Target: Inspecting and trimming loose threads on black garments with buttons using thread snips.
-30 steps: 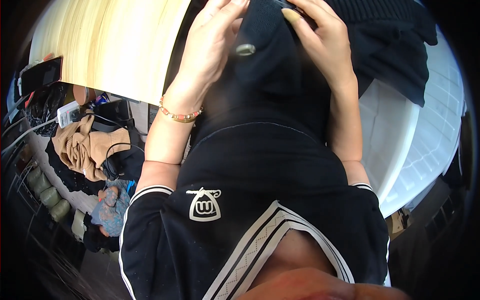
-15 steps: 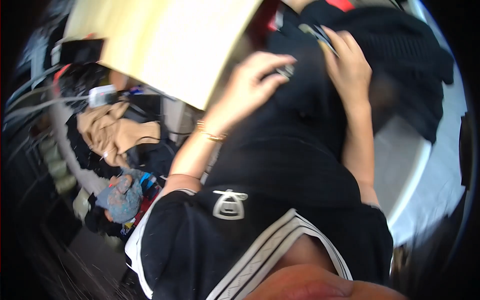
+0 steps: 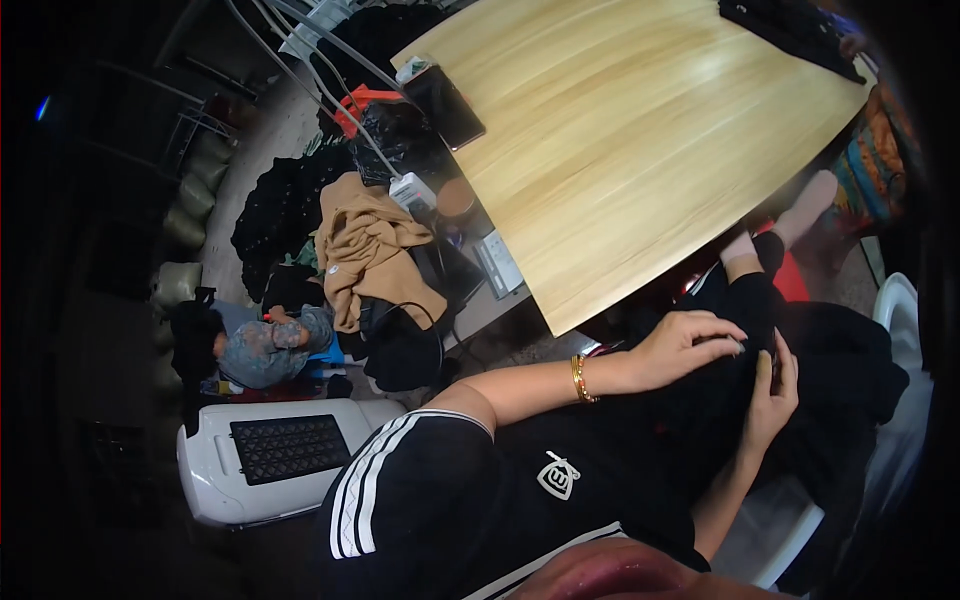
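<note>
A black garment [image 3: 830,385] lies bunched across my lap at the right of the head view. My left hand [image 3: 690,345], with a gold bracelet at the wrist, pinches the cloth from the left with curled fingers. Close against it, my right hand [image 3: 772,395] grips the same cloth from below, fingers wrapped around a fold. The two hands almost touch. What lies between the fingertips is hidden by the dark fabric.
A light wooden table [image 3: 640,130] fills the upper middle, a dark device [image 3: 445,100] on its left corner. Left of it lie a tan garment [image 3: 370,255], black clothes and cables. A white heater [image 3: 270,455] stands at lower left. A white chair [image 3: 905,330] is at right.
The view has swung, so the table now fills the upper middle. Both hands have come down from near my face to my lap, still holding the black garment.
</note>
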`<state>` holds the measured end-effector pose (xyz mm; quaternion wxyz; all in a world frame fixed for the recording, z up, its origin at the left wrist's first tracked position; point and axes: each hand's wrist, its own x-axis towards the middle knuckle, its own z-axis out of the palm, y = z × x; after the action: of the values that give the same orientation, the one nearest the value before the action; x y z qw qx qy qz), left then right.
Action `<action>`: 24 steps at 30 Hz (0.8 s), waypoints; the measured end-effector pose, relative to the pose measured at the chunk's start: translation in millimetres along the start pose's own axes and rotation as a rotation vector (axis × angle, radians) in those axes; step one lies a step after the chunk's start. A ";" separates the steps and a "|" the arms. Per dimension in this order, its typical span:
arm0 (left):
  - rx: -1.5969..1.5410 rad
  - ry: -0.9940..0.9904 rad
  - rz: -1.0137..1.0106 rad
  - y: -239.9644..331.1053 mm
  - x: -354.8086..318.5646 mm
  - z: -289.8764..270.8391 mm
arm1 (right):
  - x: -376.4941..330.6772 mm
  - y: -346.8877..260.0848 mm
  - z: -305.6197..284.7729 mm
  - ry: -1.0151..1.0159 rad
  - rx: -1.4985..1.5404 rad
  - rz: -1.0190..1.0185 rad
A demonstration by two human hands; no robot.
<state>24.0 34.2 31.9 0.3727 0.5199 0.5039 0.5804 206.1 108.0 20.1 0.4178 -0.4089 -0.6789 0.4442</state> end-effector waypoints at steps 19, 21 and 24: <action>-0.188 -0.039 -0.232 -7.6 -9.4 -4.5 | -26.8 -14.7 2.6 -0.004 -0.100 -0.194; -0.226 -0.042 -0.231 -9.7 -9.9 -5.6 | -24.3 -14.0 1.9 -0.046 -0.248 -0.371; -0.288 -0.011 -0.216 -13.1 -10.9 -7.0 | -21.0 -12.1 0.6 -0.048 -0.276 -0.391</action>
<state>17.9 25.3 17.0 0.5064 0.4072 0.4663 0.6002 210.0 85.2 27.1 0.4199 -0.3121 -0.8092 0.2675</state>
